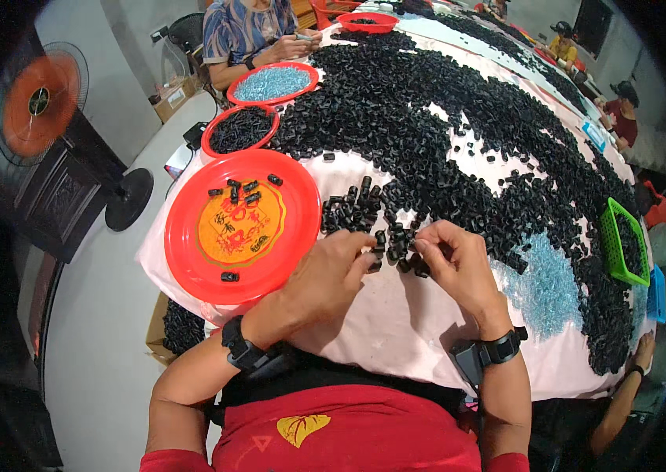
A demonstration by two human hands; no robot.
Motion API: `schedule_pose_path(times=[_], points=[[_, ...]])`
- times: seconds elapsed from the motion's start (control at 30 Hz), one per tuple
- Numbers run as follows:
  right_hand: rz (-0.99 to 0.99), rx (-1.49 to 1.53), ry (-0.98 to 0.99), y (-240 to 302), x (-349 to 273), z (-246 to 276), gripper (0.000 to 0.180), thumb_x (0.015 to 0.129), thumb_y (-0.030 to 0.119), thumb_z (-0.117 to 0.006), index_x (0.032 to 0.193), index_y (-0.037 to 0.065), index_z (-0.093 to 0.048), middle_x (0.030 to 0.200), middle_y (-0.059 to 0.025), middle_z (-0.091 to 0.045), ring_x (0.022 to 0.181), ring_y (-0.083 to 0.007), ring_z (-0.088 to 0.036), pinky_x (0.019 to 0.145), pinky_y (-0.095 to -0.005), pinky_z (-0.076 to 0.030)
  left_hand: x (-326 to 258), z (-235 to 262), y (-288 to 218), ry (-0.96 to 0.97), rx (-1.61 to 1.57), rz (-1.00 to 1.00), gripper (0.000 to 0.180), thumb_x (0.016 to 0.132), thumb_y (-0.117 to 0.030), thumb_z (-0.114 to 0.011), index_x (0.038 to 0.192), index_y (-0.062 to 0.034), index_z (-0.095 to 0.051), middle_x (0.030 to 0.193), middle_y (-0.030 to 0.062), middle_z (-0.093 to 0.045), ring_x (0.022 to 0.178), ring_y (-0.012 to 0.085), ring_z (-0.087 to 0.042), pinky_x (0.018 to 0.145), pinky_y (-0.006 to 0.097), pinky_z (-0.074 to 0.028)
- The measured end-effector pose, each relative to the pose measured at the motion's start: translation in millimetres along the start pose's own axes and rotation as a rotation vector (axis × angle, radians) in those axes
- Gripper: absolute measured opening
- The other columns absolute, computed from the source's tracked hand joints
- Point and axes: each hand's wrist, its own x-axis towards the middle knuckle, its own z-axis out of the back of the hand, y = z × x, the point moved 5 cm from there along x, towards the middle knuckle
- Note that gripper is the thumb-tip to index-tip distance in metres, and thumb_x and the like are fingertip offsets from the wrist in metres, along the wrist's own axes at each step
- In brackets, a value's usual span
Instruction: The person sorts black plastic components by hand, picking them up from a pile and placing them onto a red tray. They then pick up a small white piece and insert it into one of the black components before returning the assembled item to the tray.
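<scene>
The left hand has its thumb and forefinger slightly apart beside small black cylindrical plastic parts; whether 1 is gripped cannot be determined. The right hand is nearly pinched at the same cluster; its hold is indeterminable. The cluster lies on pale pink cloth, between the 2 hands, right of the round red plastic tray.

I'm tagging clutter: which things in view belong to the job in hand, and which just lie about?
Apparently in use:
- small black cylindrical pieces at the left hand and right hand
- large round red-rimmed plastic tray bearing similar pieces

Apparently just about:
- black floor fan with orange blades
- brown cardboard box by the wall
</scene>
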Motion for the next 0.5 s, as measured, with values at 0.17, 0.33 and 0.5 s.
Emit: schedule_pose_path(times=[0.17, 0.33, 0.5], points=[[0.059, -0.013, -0.04, 6.2, -2.1, 7.4, 0.01, 0.089, 0.01, -0.07, 0.094, 0.001, -0.071, 0.086, -0.0139, -0.072, 0.08, -0.03, -0.07, 0.069, -0.0375, -0.052, 4.8, -1.2, -5.9, 0.085, 0.047, 0.004, 0.026, 0.093, -0.015, -0.068, 0.114, -0.0012, -0.068, 0.095, 0.0177, -0.064, 0.088, 0.0345, -0.066, 0.077, 0.042, -0.053], [0.075, 0.011, -0.061, 7.9, -1.5, 7.3, 0.009, 0.088, 0.008, -0.071, 0.094, 0.002, -0.071, 0.086, -0.0135, -0.072, 0.082, -0.0295, -0.07, 0.072, -0.0376, -0.053, 6.6, -1.4, -4.2, 0.04, 0.01, -0.011, 0.024, 0.091, -0.017, -0.07, 0.109, -0.0017, -0.068, 0.095, 0.017, -0.062, 0.086, 0.0345, -0.066, 0.075, 0.043, -0.053], [0.066, 0.024, -0.076, 1.9, -0.6, 3.1, 0.01, 0.086, 0.007, -0.071, 0.094, 0.002, -0.072, 0.085, -0.0132, -0.072, 0.082, -0.0291, -0.071, 0.073, -0.0377, -0.054, 17.1, -8.7, -2.7, -0.006, -0.016, -0.039, 0.025, 0.09, -0.018, -0.071, 0.108, -0.0016, -0.067, 0.094, 0.0174, -0.062, 0.085, 0.0346, -0.066, 0.075, 0.043, -0.053]])
